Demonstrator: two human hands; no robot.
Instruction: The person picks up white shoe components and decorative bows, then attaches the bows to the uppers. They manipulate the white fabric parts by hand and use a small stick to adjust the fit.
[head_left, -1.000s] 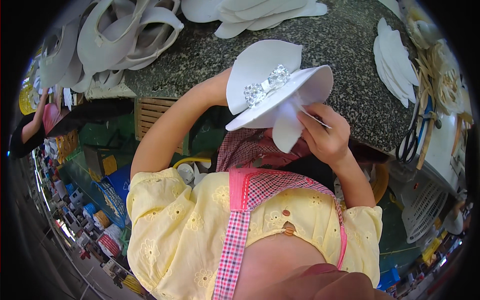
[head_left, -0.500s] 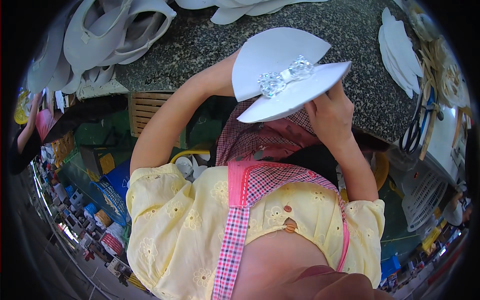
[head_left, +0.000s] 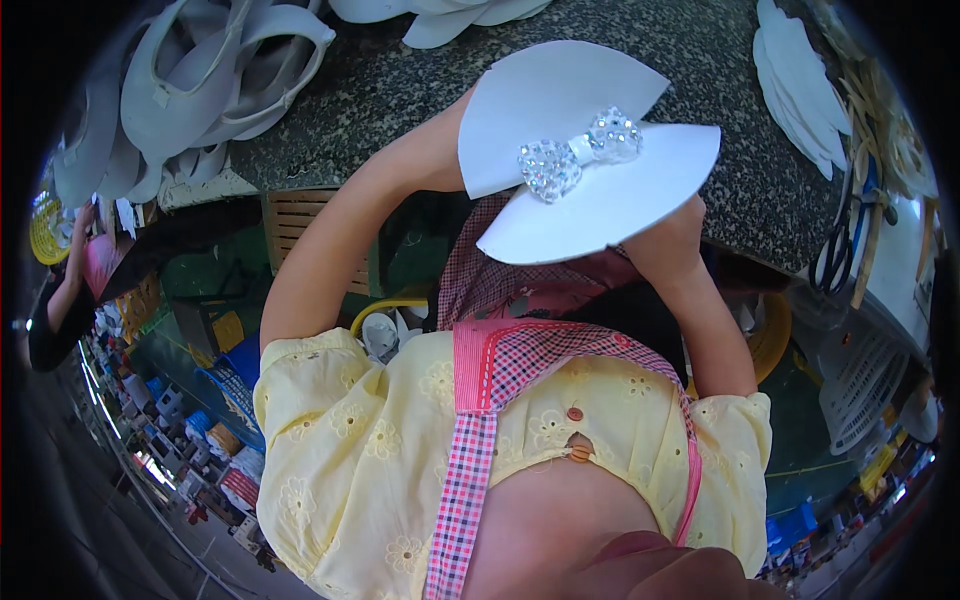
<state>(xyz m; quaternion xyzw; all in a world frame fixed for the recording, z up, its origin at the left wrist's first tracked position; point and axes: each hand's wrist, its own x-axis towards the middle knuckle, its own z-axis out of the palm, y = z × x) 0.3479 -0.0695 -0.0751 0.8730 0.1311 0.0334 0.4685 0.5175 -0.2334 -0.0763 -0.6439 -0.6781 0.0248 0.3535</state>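
Seen from above, a person in a pale yellow blouse [head_left: 380, 440] and a checked apron [head_left: 560, 350] holds up a white shoe-like piece [head_left: 620, 200] in front of the body, over the near edge of a black-and-grey speckled worktop [head_left: 370, 80]. The piece shows two smooth curved panels, one above the other, spreading apart toward the right like an open fan. A sparkling bow [head_left: 580, 150], covered in clear stones with a pale band at its middle, lies aslant across the place where the panels meet. The left forearm [head_left: 350, 220] reaches in from the left and disappears behind the upper panel, so the left hand is hidden — whether its fingers are spread or pinching, I cannot tell. The right hand [head_left: 672, 240] is below the lower panel, near its right end; the back of the hand shows, but the fingers run under the panel out of sight, so I cannot tell how they are set. The bow sits on the upper side, clear of the visible part of that hand. Around the work lie white open-centred pieces [head_left: 180, 110] at upper left, a row of flat white pieces [head_left: 795, 85] at upper right — and dark-handled scissors [head_left: 835, 258] below those.
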